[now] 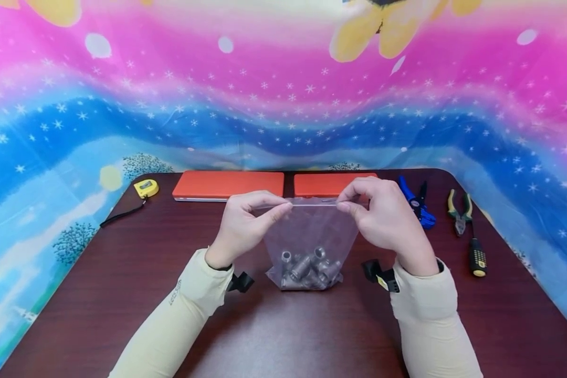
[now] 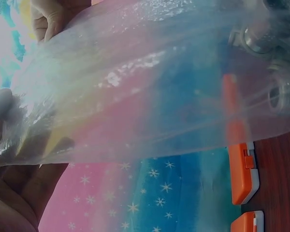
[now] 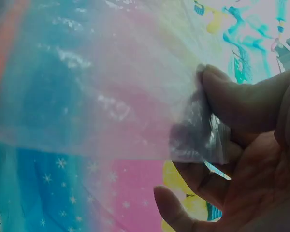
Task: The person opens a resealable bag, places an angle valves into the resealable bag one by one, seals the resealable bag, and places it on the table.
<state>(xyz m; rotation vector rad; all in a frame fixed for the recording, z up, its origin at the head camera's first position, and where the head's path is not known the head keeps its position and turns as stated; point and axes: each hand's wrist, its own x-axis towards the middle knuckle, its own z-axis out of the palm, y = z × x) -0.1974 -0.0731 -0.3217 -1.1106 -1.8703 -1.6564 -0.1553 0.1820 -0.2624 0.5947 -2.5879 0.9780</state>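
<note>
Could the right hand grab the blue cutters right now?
Probably not yet. The right hand is pinching the top of the plastic bag of metal fittings. The blue cutters lie just beside it, with nothing between.

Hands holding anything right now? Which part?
Both hands pinch the clear bag at its top edge: left hand at the left corner, right hand at the right corner.

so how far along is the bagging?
Done: the metal fittings are inside the clear bag, resting on the table. In hand: left hand and right hand each pinch the bag's top edge. Left: cannot tell whether the top is sealed; the two orange cases look shut.
</note>
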